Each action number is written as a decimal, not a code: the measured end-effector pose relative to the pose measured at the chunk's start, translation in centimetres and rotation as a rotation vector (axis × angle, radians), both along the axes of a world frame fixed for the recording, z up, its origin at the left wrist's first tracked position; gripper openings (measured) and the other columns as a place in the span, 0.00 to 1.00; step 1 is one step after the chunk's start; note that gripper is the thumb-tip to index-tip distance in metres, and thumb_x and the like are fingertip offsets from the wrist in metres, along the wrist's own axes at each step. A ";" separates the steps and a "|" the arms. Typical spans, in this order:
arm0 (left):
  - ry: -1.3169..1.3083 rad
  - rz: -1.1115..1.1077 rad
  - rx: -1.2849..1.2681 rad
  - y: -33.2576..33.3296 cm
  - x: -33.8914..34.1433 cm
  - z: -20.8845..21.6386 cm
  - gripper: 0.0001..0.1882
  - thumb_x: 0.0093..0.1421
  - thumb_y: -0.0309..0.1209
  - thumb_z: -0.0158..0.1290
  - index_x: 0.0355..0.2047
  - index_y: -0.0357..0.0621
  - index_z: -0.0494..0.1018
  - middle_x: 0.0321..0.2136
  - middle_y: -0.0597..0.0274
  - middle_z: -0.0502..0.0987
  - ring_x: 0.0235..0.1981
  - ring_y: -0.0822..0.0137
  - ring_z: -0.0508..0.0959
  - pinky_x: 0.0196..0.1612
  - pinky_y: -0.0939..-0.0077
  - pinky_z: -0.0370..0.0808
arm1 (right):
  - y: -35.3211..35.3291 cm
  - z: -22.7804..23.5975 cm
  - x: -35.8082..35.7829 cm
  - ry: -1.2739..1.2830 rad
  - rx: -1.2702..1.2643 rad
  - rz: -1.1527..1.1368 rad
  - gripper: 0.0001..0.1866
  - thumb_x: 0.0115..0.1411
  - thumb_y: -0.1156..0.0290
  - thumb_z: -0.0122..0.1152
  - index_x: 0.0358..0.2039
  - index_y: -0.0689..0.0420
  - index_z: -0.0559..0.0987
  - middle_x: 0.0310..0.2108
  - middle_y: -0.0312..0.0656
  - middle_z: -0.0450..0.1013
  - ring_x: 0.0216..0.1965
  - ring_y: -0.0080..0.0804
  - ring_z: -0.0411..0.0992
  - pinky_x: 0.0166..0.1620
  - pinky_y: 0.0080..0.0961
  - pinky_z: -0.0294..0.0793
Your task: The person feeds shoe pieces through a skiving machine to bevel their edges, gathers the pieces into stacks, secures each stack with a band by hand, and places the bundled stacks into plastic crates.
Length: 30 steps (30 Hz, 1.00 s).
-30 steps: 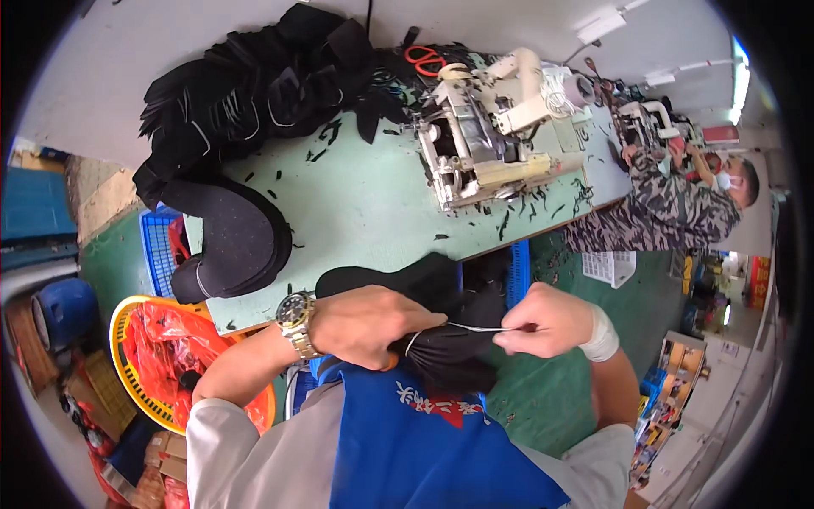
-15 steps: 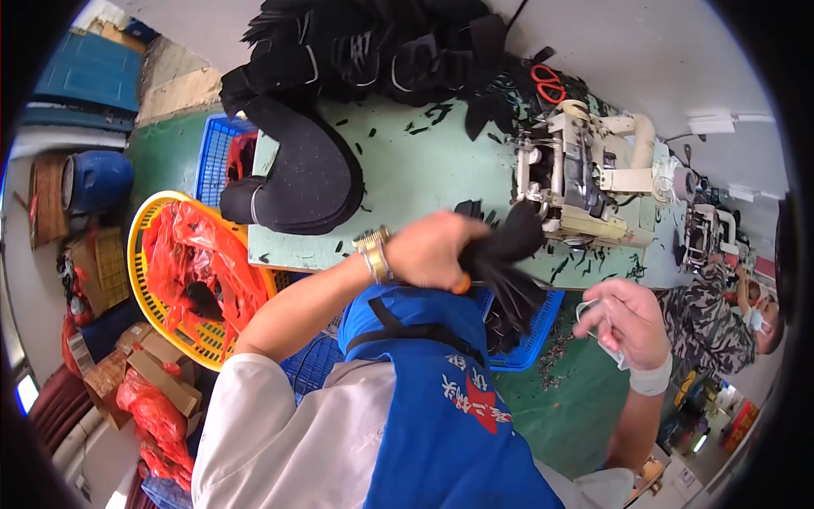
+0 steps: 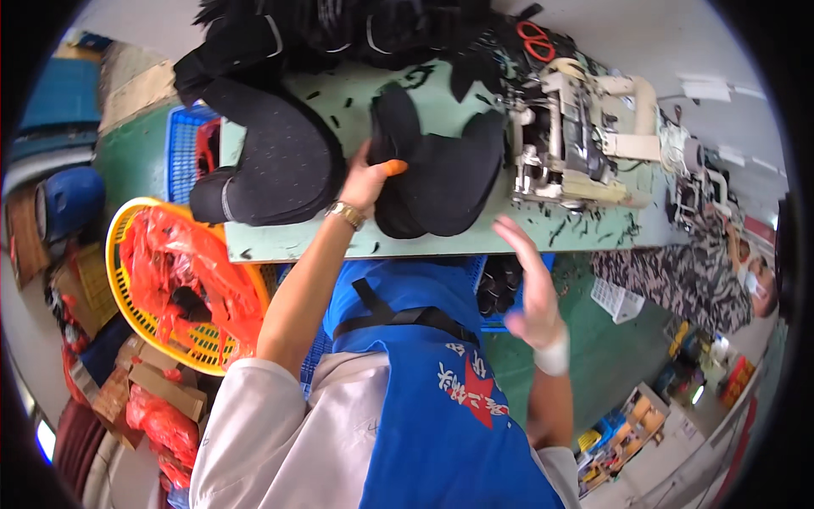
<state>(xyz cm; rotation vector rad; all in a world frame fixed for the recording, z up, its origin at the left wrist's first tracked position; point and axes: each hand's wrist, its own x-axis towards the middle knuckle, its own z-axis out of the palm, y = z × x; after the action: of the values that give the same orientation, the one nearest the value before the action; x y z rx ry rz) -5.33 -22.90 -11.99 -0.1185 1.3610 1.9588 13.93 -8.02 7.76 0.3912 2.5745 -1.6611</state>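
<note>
A stack of black curved fabric pieces (image 3: 454, 182) lies on the pale green table (image 3: 297, 243), just left of the sewing machine (image 3: 564, 148). My left hand (image 3: 365, 181) grips the stack at its left side, an orange cover on the thumb and a gold watch on the wrist. Held up off the table's front edge, my right hand (image 3: 536, 293) has its fingers stretched out and slightly blurred; nothing shows in it. A white band circles that wrist. Left of my left hand lies a larger black fabric stack (image 3: 284, 165), tied with a pale band at one end.
More black bundles (image 3: 339, 34) fill the table's back. Red-handled scissors (image 3: 535, 41) lie behind the machine, with dark scraps around. A yellow basket (image 3: 119, 280) with red plastic bags stands at left, a blue crate (image 3: 182, 148) behind it. A person in camouflage (image 3: 678, 280) is at right.
My left hand has moved left and away, and the black pieces it held bunched now lie flat on the table. The white loop at my right hand no longer shows; its fingers have straightened.
</note>
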 end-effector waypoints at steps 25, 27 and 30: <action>0.369 -0.352 -0.196 -4.9 4.0 6.0 0.23 0.57 0.37 0.54 0.46 0.29 0.70 0.41 0.43 0.76 0.43 0.55 0.78 0.45 0.69 0.73 | -0.3 -7.5 -11.1 -0.322 0.860 0.032 0.14 0.52 0.63 0.61 0.29 0.61 0.73 0.23 0.55 0.73 0.29 0.58 0.72 0.33 0.46 0.72; 0.870 -0.345 -0.286 -2.6 2.7 8.2 0.34 0.52 0.47 0.58 0.46 0.26 0.68 0.47 0.39 0.71 0.50 0.48 0.72 0.52 0.66 0.68 | 0.5 -2.3 -10.5 -0.235 0.888 0.110 0.11 0.52 0.67 0.61 0.29 0.62 0.73 0.22 0.54 0.73 0.27 0.57 0.72 0.31 0.45 0.71; 0.280 -0.606 0.146 1.5 0.4 13.4 0.28 0.54 0.41 0.59 0.48 0.32 0.67 0.43 0.54 0.74 0.47 0.64 0.73 0.52 0.73 0.69 | 1.2 5.1 -9.7 -0.147 0.696 0.144 0.12 0.50 0.68 0.64 0.33 0.62 0.75 0.23 0.53 0.74 0.27 0.55 0.72 0.31 0.39 0.72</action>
<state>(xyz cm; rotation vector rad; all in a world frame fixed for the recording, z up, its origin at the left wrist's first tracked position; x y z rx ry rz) -4.96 -21.45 1.39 0.5916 1.2292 1.5783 4.22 -6.81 12.83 0.3210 2.8989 -0.6223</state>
